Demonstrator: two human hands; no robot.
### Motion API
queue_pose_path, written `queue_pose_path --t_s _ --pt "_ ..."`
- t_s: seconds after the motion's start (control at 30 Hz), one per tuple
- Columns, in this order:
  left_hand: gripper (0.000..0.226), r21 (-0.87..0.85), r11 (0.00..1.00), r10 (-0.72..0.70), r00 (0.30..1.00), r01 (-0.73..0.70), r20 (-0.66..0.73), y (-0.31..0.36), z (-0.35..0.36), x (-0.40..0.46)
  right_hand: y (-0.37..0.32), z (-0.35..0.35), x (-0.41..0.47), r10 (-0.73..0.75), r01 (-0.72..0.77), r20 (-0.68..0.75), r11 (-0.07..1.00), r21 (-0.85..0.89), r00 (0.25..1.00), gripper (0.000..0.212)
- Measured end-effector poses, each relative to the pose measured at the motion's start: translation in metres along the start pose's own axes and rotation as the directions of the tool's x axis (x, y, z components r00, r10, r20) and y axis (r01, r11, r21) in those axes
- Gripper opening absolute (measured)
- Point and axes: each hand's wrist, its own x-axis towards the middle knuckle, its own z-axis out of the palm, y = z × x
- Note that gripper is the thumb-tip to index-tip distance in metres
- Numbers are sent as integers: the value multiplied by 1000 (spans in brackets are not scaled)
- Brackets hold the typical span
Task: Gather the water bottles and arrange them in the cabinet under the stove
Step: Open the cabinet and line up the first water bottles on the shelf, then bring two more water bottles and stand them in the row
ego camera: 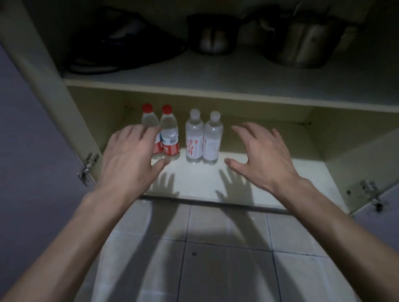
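Your left hand (129,159), spread and empty, overlaps the red-capped bottles (169,131), which stand upright just past its fingertips. Your right hand (261,154), also spread, sits beside the white-capped bottles (203,136).

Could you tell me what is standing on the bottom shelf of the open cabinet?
On the bottom shelf stand four upright bottles: two red-capped bottles and two white-capped bottles. The left hand covers part of the leftmost bottle, so its label is mostly hidden.
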Motion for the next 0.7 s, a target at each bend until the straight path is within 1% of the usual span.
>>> queue_pose_path --t_s 0.1,0.23,0.37,0.43,0.53,0.63,0.7 --pt "65 15 1000 11 1000 -11 -16 11 -49 -10 -4 -44 -23 -1 1 9 1000 -22 1000 85" --pt "65 14 999 36 999 -36 -38 16 -114 -8 -5 -114 -40 39 -40 -3 999 -25 999 85" --pt "74 23 999 37 995 -35 -90 25 -179 1 -2 -190 -55 69 -72 -46 996 -52 997 85" --pt "81 15 999 34 996 -33 -80 30 -203 3 7 -226 -64 86 -91 -73 994 -67 994 85" --pt "86 -16 999 42 999 -42 -31 39 -228 2 22 -269 -80 118 -128 -101 987 -96 988 83" --pt "88 -104 991 85 996 -86 -12 56 -255 -2 30 -299 -92 153 -167 -124 980 -105 980 83" --pt "88 -119 985 128 992 -128 -14 70 -271 0 31 -313 -97 178 -192 -135 977 -96 975 82"
